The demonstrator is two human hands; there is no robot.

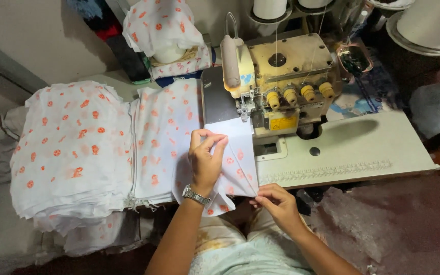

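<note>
White cotton piece (pixel 238 158) with orange print sat under the overlock machine (pixel 281 81) foot, looked thin and floppy, so best gripped at the edges. Left hand (pixel 205 158) pressed flat on it, fingers together; right hand (pixel 277 199) pinched the near corner. Stacks (pixel 77 147) lay left on the counter (pixel 362 147).
</note>
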